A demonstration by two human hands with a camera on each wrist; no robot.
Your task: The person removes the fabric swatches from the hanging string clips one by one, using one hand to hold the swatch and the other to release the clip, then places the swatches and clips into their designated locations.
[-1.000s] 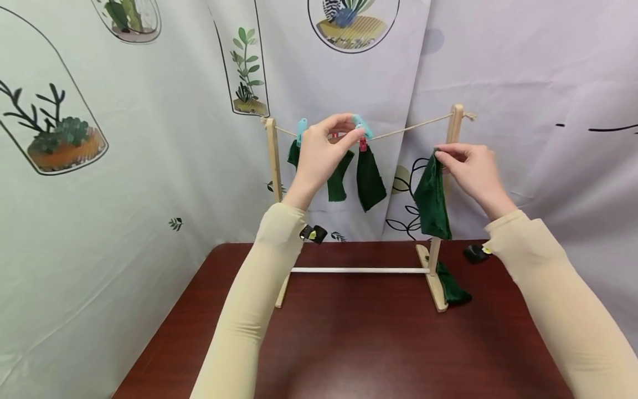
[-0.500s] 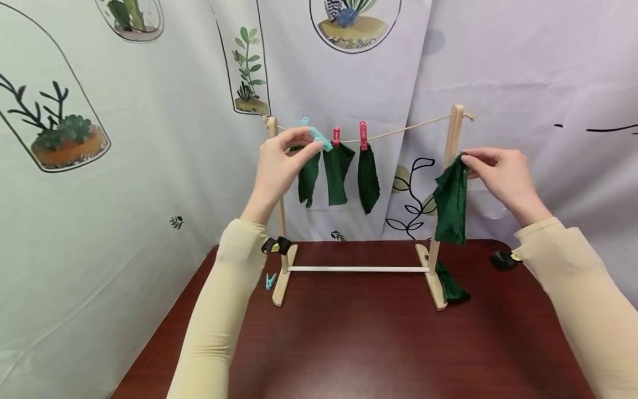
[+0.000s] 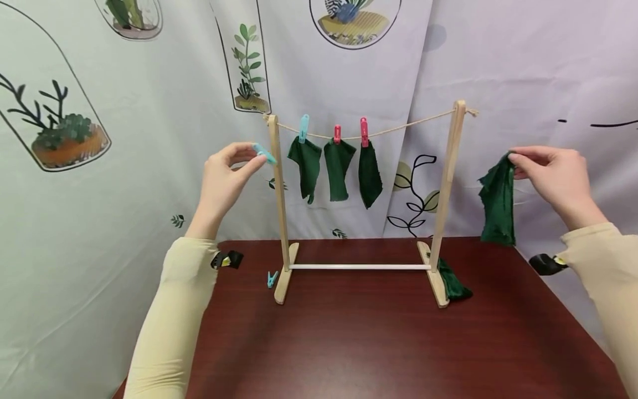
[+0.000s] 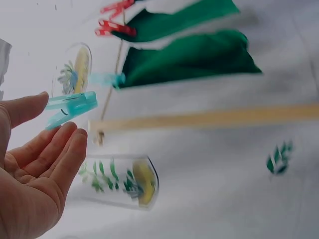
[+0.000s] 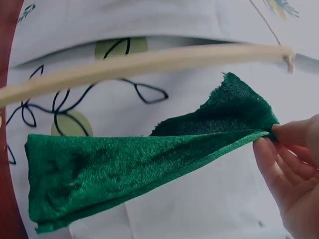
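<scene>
My left hand [image 3: 222,180] pinches a light blue clothespin [image 3: 264,154] between thumb and fingers, just left of the rack's left post. The left wrist view shows that clothespin [image 4: 72,105] from close by. Out beyond the right post, my right hand [image 3: 555,177] pinches a dark green velvety cloth [image 3: 498,202] by its top corner, and the cloth hangs down from the fingertips. On the rope [image 3: 406,127] hang three green cloths, the left one [image 3: 306,166] under a blue clothespin [image 3: 304,128], the middle [image 3: 339,169] and right [image 3: 370,174] under red clothespins [image 3: 364,132].
The wooden rack [image 3: 449,177] stands on the dark red table [image 3: 349,343], with a white bar [image 3: 359,267] low between its feet. A spare blue clothespin [image 3: 271,279] lies by the left foot. Another green cloth [image 3: 453,282] lies beside the right foot.
My left hand has drawn away leftward and lower from the rope with the blue clothespin. My right hand has carried its green cloth to the right, past the right post.
</scene>
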